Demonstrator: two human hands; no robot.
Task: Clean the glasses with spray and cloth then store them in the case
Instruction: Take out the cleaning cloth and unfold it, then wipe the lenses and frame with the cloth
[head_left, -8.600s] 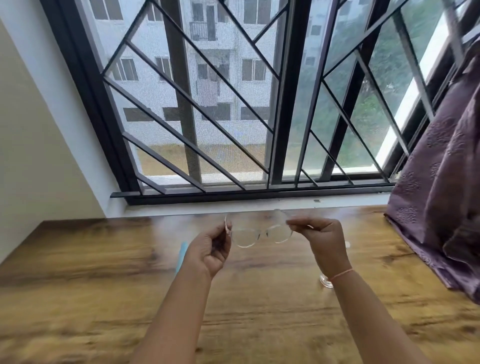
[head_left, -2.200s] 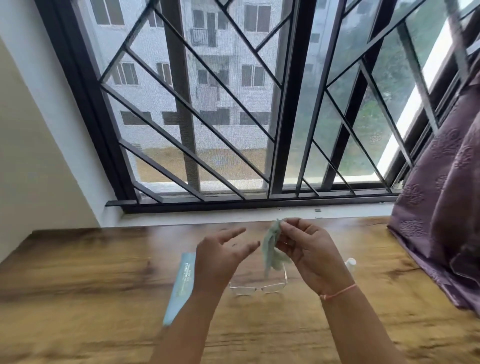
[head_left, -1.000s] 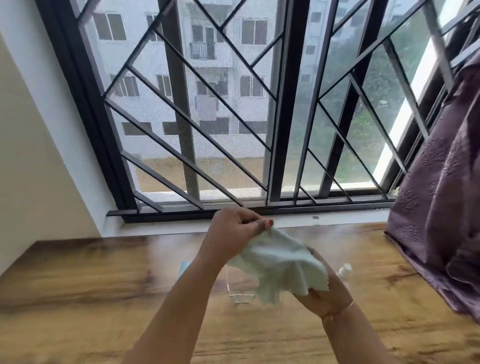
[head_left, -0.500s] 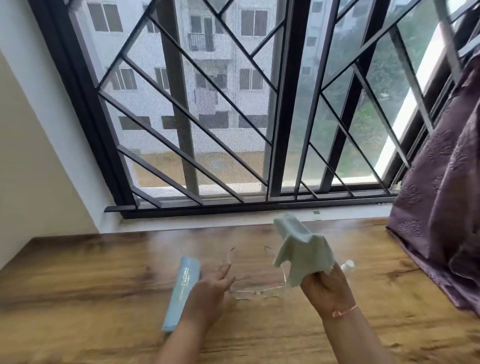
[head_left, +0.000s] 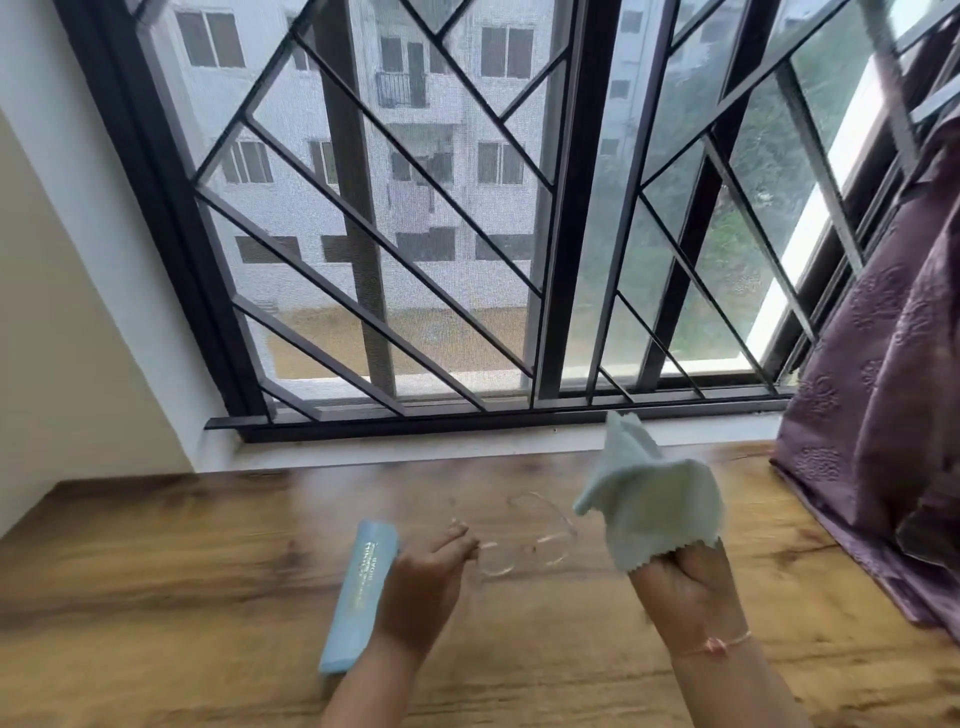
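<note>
- Glasses (head_left: 524, 545) lie on the tabletop (head_left: 156, 582) between the two hands, temples apparently unfolded. The blue case (head_left: 361, 587) lies closed just beside the left hand.
- Right hand (head_left: 685, 582): grip curled tight round one corner of the cloth (head_left: 649, 499), which stands up loose above the fist, clear of the tabletop and of the lenses.
- Left hand (head_left: 426, 582): fingertips at the left end of the frame. With the motion blur, I cannot tell whether the grip has closed on it.
- Whether the lenses are already sprayed cannot be read here.
- Judgement: wiping has not begun. Left to do: lift the glasses, wipe both lenses, fold the temples, open the case, store them. Roughly the middle of the task.
- Versus half a second ago: the left fingers were spread short of the frame and are now gathered at it. Glasses and case are unmoved.
- Versus a second ago: both hands held the cloth spread, and now the right hand alone has it.
</note>
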